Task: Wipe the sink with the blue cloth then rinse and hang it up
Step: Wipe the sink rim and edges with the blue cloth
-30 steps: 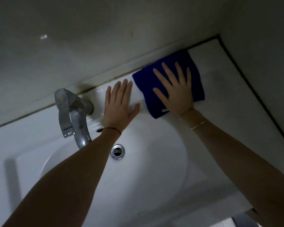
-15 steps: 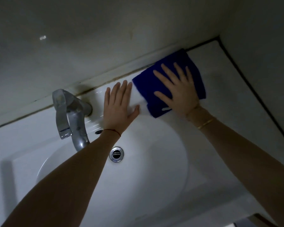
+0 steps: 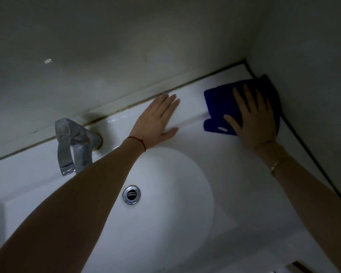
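The blue cloth (image 3: pixel 220 103) lies flat on the back ledge of the white sink (image 3: pixel 189 229), close to the right wall corner. My right hand (image 3: pixel 252 119) presses on the cloth with spread, straight fingers and covers its right half. My left hand (image 3: pixel 158 119) rests flat on the bare ledge to the left of the cloth, a gap away from it, fingers straight and together. The oval basin with its chrome drain (image 3: pixel 131 194) lies below both hands.
A chrome tap (image 3: pixel 73 142) rises from the ledge at the left, its lever hanging forward beside my left forearm. Grey walls close in behind and on the right, meeting at a dark sealant line (image 3: pixel 303 146). The sink's flat rim extends at the front right.
My right hand has slid the cloth to the right along the ledge, up to the wall corner. A gap has opened between the cloth and my left hand, which stays flat on the ledge.
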Demonstrator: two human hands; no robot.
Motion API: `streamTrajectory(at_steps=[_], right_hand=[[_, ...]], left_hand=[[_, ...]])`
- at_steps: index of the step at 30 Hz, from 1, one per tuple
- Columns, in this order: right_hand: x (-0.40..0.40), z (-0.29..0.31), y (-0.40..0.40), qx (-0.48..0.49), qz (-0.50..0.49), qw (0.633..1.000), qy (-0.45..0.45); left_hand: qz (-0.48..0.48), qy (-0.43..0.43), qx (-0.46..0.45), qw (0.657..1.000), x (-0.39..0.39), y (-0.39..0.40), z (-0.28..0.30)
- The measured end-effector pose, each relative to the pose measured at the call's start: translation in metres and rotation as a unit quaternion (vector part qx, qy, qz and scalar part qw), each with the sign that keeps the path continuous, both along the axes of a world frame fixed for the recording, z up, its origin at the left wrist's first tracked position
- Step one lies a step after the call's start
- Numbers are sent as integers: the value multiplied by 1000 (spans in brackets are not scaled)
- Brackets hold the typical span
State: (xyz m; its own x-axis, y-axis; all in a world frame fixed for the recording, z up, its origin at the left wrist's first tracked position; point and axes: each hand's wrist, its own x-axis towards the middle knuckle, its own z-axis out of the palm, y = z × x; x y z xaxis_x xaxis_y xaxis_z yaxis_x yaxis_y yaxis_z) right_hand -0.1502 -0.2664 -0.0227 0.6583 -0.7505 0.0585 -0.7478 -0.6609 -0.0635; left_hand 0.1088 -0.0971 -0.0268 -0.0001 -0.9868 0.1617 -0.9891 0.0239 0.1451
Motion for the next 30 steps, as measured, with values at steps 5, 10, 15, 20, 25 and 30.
streamTrajectory(at_steps=[5, 10, 15, 20, 25, 30], right_hand=[[26, 6, -27, 29, 46, 998, 21], [-6, 6, -9, 27, 20, 999, 5], [-38, 4, 8, 37, 11, 998, -48], [5, 11, -20, 66, 38, 997, -23], [-19, 7, -10, 48, 37, 998, -34], [-16, 3, 5, 51, -54, 986, -150]], left_hand=[[3, 19, -17, 1000, 2, 0, -10], [3, 30, -31, 999, 4, -1, -12], [-2, 32, -47, 998, 4, -2, -13], [-1, 27, -52, 998, 3, -2, -16], [-4, 22, -61, 998, 4, -2, -16], [-3, 19, -68, 997, 4, -3, -17]])
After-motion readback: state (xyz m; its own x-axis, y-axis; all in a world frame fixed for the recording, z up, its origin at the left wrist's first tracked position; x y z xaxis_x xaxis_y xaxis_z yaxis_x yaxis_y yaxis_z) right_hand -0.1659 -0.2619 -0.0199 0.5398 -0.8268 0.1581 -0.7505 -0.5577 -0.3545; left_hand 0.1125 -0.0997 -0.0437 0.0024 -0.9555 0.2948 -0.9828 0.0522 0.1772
